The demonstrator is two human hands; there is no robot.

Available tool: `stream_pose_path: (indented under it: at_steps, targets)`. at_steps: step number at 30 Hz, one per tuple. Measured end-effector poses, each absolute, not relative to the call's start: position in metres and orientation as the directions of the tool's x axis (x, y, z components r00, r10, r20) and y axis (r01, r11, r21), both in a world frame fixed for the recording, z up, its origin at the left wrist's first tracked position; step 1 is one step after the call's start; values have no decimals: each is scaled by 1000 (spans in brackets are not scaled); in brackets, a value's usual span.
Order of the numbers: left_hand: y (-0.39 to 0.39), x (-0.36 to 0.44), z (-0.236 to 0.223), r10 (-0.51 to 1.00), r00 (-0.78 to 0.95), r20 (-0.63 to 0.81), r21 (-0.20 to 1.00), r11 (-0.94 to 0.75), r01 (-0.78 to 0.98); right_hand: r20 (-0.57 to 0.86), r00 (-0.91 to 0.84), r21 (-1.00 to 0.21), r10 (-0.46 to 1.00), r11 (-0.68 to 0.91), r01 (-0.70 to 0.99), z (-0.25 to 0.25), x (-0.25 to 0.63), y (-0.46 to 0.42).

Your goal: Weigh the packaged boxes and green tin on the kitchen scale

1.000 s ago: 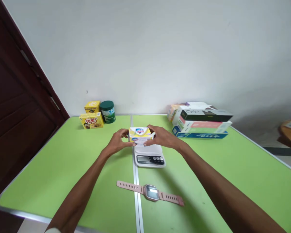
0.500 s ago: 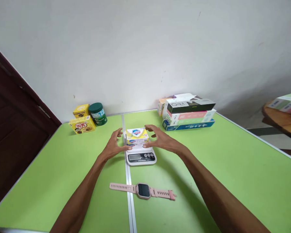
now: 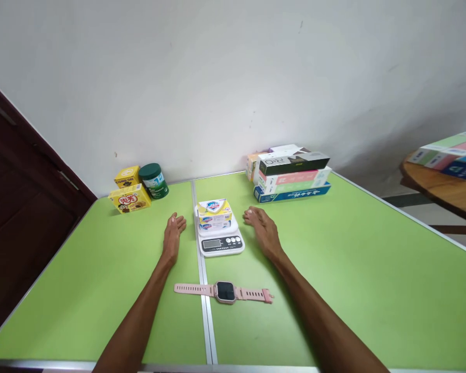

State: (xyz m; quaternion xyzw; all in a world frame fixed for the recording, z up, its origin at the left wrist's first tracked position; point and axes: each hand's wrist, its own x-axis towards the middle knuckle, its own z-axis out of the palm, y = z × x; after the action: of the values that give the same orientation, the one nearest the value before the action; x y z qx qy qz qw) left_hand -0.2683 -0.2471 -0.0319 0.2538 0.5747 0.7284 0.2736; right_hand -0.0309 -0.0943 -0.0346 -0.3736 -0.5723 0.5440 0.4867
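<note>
A yellow-and-white soap box rests on the white digital kitchen scale, seemingly stacked on a second similar box. To the left of the scale, my left hand is held open, palm inward, touching neither box nor scale. On the other side, my right hand is also empty and apart from the scale, its fingers loosely bent. The scale's display looks dark. Nearer to me, a pink smartwatch lies with its strap stretched out across the table seam.
At the back left stand two yellow snack boxes and a dark green canister. A pile of flat boxes sits at the back right of the green table. Farther right, a wooden table carries more boxes.
Both hands have let go of the soap box and moved apart to either side of the scale. The box stays on the scale. The camera view has shifted a little.
</note>
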Motion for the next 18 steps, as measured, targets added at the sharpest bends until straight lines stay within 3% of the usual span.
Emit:
stream_pose_path:
  at_steps: [7, 12, 15, 18]
  targets:
    - [-259, -259, -25, 756, -639, 138, 978, -4, 206, 151, -302, -988, 941, 152, -20, -36, -26, -95]
    - [-260, -252, -19, 790, -583, 190, 937, 32, 349, 153, -354, -988, 923, 149, -39, -31, -25, -98]
    - [-256, -253, -13, 806, -535, 254, 881, 35, 472, 146, -426, -988, 893, 152, -21, -20, -26, -100]
    - [-248, -257, 0, 840, -443, 313, 783, 36, 621, 178, -536, -965, 826, 252, 67, -4, -31, -96]
